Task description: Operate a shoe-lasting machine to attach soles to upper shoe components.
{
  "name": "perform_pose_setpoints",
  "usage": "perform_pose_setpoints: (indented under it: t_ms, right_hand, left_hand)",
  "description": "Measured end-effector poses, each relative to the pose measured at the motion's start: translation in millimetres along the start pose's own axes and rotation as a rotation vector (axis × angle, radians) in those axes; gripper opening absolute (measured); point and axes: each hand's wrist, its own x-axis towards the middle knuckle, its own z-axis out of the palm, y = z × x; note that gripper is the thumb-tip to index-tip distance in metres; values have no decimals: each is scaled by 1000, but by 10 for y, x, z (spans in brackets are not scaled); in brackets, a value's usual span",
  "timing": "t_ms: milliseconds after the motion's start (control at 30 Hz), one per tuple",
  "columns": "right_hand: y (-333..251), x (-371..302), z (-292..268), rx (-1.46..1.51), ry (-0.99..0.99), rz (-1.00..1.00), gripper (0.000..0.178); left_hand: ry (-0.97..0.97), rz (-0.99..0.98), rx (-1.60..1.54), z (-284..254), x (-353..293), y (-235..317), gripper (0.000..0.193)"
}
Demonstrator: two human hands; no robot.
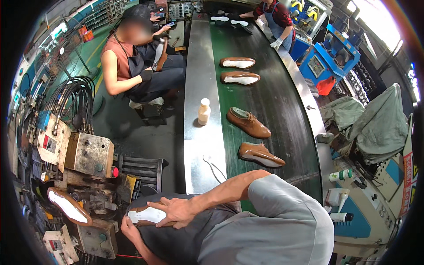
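A brown shoe upper (139, 207) lies bottom-up over my lap, its white underside (149, 215) facing me. My right hand (179, 212) reaches across from the grey sleeve and grips one end, fingers spread over the brown leather and the edge of the white. My left hand (130, 230) is wrapped around the other end, partly hidden by the shoe. Beside my hands, another brown shoe (84, 214) with a white underside sits on the machine (90, 154).
A conveyor belt (282, 119) carries several brown shoes (249, 123). On its metal edge (198, 154) stands a pale bottle (204, 111). A seated person (121, 66) holds a shoe; another person (278, 26) stands at the far right side. A black slatted stool (141, 170) is near the machine.
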Motion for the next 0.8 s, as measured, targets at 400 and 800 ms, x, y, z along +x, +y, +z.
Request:
perform_pose_setpoints:
  t_ms: [400,800]
  right_hand:
    - [61,19,-356,-8,353,119,68]
    - [-370,1706,-1207,-194,432,-56,70]
  left_hand:
    - [667,-234,-767,-1498,579,-359,70]
    - [295,-297,-1160,-2153,1570,449,64]
